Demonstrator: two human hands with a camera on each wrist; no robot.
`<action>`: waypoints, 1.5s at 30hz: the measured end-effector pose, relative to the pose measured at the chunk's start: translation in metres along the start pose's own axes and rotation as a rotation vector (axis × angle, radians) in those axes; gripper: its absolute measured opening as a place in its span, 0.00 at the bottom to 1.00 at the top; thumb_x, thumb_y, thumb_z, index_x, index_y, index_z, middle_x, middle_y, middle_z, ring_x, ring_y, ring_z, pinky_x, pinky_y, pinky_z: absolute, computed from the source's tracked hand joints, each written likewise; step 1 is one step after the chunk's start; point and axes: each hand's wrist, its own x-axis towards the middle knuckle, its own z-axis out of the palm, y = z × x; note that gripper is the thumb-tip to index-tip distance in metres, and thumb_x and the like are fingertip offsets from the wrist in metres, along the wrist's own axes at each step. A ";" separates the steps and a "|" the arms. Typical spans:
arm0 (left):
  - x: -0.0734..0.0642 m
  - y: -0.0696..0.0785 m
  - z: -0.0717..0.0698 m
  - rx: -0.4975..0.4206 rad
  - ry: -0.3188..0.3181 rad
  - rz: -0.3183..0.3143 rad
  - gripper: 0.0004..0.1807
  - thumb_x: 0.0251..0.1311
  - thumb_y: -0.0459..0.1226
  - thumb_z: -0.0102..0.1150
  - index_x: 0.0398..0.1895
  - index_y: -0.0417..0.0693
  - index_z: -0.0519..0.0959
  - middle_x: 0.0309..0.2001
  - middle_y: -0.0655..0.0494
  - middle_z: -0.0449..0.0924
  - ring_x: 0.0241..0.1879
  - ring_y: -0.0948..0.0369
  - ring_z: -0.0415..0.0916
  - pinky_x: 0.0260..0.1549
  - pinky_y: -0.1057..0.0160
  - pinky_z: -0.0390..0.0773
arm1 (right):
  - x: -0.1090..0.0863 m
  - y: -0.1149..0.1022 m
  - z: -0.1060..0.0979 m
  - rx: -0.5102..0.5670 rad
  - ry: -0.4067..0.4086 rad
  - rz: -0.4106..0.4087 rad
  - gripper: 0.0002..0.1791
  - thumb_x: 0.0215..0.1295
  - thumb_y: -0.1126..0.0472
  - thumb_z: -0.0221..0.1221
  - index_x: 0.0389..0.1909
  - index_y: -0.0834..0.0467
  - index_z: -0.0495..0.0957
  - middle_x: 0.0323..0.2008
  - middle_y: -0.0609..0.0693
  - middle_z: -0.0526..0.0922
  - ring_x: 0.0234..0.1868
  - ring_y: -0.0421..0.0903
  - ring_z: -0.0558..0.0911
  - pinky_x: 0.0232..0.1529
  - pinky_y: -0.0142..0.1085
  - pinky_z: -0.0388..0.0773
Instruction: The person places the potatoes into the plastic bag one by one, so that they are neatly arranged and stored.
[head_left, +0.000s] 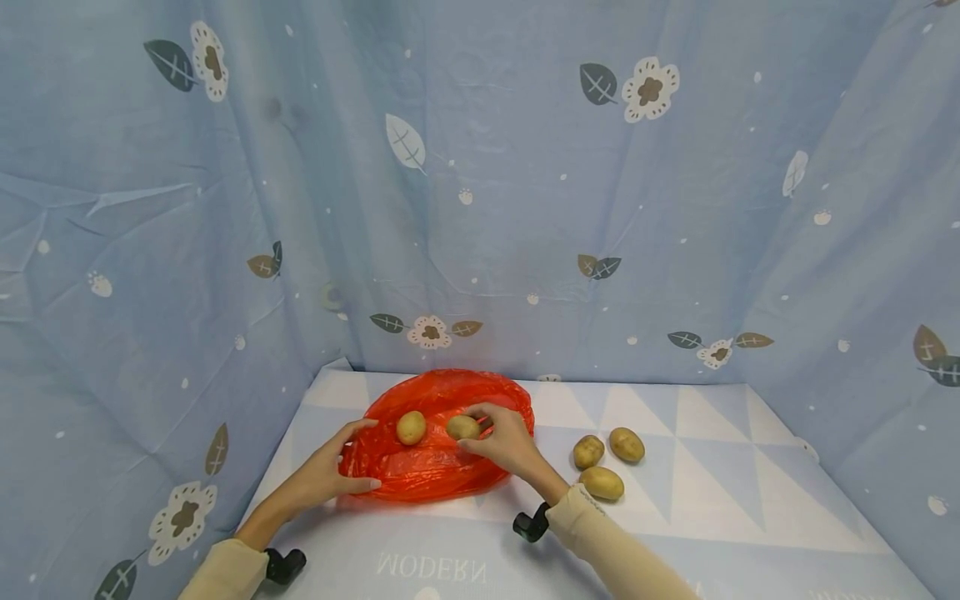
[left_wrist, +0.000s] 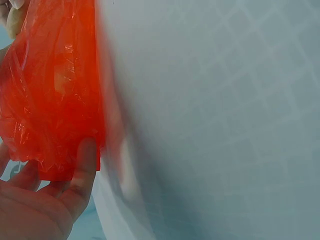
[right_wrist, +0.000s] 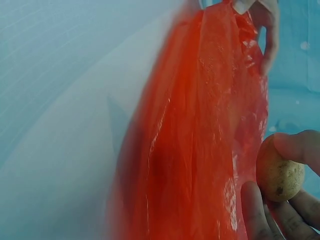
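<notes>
While the right hand point(head_left: 508, 442) pinches a potato point(head_left: 462, 427) over the red bag point(head_left: 431, 479), the left hand point(head_left: 318, 475) curls round the bag's left end; a low, gentle release beside the second potato point(head_left: 411, 427) seems best.

Right forearm point(head_left: 600, 527) partly blocks the gap between red bag point(head_left: 465, 478) and loose potatoes point(head_left: 602, 483)

The counter point(head_left: 712, 492) has a surface patterned with white and pale grey-blue triangles, and the lettering MODERN point(head_left: 432, 567) runs along its near part. A crinkled red plastic bag point(head_left: 442, 486) lies spread towards the far left. To its right, apart from it, three potatoes sit in a close cluster: a far-left one point(head_left: 588, 452), a far-right one point(head_left: 627, 445) and a near one point(head_left: 602, 484).
</notes>
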 end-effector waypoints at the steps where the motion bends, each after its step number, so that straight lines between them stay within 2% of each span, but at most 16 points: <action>1: 0.000 0.000 0.000 0.001 0.001 0.002 0.51 0.49 0.44 0.82 0.76 0.61 0.63 0.70 0.47 0.65 0.63 0.44 0.67 0.55 0.40 0.79 | 0.001 0.000 0.002 -0.004 -0.001 -0.006 0.24 0.56 0.53 0.77 0.54 0.51 0.83 0.43 0.40 0.84 0.43 0.44 0.82 0.39 0.35 0.83; 11: 0.001 -0.003 -0.001 -0.004 -0.012 0.024 0.51 0.50 0.45 0.81 0.76 0.61 0.62 0.74 0.46 0.62 0.68 0.41 0.64 0.59 0.37 0.75 | 0.013 -0.003 0.018 -0.028 0.006 -0.026 0.21 0.56 0.56 0.77 0.51 0.51 0.85 0.43 0.41 0.85 0.41 0.43 0.81 0.39 0.34 0.82; 23: 0.003 -0.005 0.000 -0.011 -0.012 0.017 0.50 0.50 0.44 0.81 0.76 0.62 0.62 0.73 0.46 0.62 0.68 0.41 0.64 0.60 0.36 0.74 | 0.027 -0.001 0.035 -0.033 0.010 0.064 0.20 0.56 0.56 0.77 0.49 0.55 0.84 0.42 0.45 0.84 0.40 0.44 0.80 0.41 0.36 0.82; 27: 0.002 -0.005 0.000 -0.011 -0.010 0.009 0.50 0.50 0.44 0.81 0.76 0.62 0.62 0.72 0.46 0.63 0.66 0.42 0.65 0.58 0.37 0.77 | 0.033 -0.001 0.041 -0.036 0.015 0.101 0.20 0.56 0.56 0.77 0.48 0.56 0.84 0.42 0.45 0.84 0.40 0.45 0.79 0.42 0.37 0.82; 36: 0.002 -0.005 0.000 -0.007 -0.001 0.006 0.51 0.49 0.45 0.81 0.76 0.63 0.63 0.70 0.46 0.65 0.63 0.44 0.67 0.58 0.39 0.77 | 0.045 0.005 0.052 -0.045 0.047 0.174 0.18 0.56 0.58 0.77 0.46 0.58 0.85 0.38 0.45 0.85 0.37 0.44 0.79 0.39 0.34 0.80; 45: 0.001 -0.005 0.000 0.005 0.000 0.000 0.51 0.48 0.45 0.82 0.76 0.62 0.63 0.70 0.46 0.65 0.64 0.44 0.67 0.57 0.38 0.77 | 0.048 0.008 0.060 -0.034 0.068 0.220 0.16 0.57 0.59 0.76 0.44 0.59 0.86 0.37 0.46 0.84 0.37 0.45 0.79 0.38 0.34 0.82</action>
